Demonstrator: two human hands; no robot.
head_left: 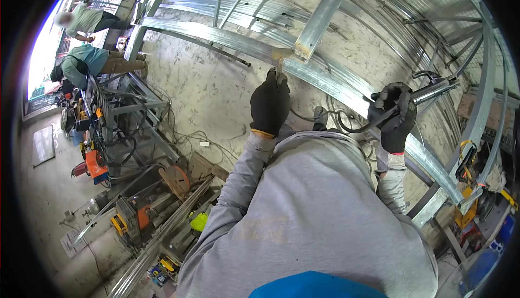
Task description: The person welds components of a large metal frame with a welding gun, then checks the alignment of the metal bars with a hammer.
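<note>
My left hand [270, 103], in a black glove, is closed on a small flat tan piece [280, 60]. That piece reaches the long galvanized steel beam [325, 84], close to where a second square steel tube [325, 19] meets it. My right hand [394, 111], also gloved in black, is wrapped round a dark cable [355, 130] or its handle. Just beyond its fingers lies a silvery metal tool with a black hooked part [433, 88]. I cannot make out whether the hand grips that tool too.
Two people [86, 65] are at the far left beside a steel frame [135, 108]. Steel profiles [238, 8] lie across the floor ahead. Cables [200, 141] trail on the concrete at left. Power tools and scrap [130, 217] sit at lower left. A yellow tool [467, 208] is at right.
</note>
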